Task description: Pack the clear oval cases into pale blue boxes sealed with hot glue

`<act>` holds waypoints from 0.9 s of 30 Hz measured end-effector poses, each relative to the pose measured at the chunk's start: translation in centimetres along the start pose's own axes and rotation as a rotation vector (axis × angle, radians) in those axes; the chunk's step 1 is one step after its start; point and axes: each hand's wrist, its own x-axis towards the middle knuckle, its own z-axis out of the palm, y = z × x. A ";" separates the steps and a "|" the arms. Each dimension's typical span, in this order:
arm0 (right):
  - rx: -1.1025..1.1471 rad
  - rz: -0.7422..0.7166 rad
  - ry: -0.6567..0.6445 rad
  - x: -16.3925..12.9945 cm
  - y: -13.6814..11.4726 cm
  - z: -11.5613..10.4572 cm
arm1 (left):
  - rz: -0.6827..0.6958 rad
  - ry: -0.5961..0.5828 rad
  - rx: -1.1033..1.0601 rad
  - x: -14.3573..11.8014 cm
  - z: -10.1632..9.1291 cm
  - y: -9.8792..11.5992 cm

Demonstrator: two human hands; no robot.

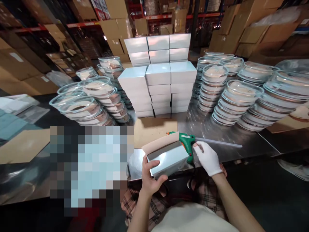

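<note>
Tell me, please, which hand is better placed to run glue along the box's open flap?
The right hand, probably: gloved, it grips the green glue gun, whose nozzle lies at the flap. The left hand is busy steadying the pale box.

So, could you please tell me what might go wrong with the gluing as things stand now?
The glue gun nozzle sits right at the box's open flap, near the bare left hand gripping the box; hot glue could reach those fingers. The long glue stick juts sideways from the gloved right hand and may snag. The box overhangs the metal table edge, so it could slip.
</note>
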 end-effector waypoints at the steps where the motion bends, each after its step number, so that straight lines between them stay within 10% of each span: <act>1: -0.151 0.080 -0.016 0.4 0.4 -0.1 | 0.018 0.005 0.018 0.0 0.3 0.0; 6: -0.253 0.224 -0.207 3.2 0.4 1.4 | 0.019 0.127 0.018 -0.5 0.5 1.5; 16: 0.366 0.258 -0.212 2.2 1.6 1.8 | -0.673 0.186 0.023 -6.5 -3.9 4.0; 20: 0.529 0.170 -0.119 0.8 0.4 0.6 | -0.699 0.197 0.011 -7.0 -3.6 4.1; 27: 0.559 0.220 -0.389 2.0 -1.5 0.6 | -0.689 0.278 0.055 -6.8 -4.3 4.1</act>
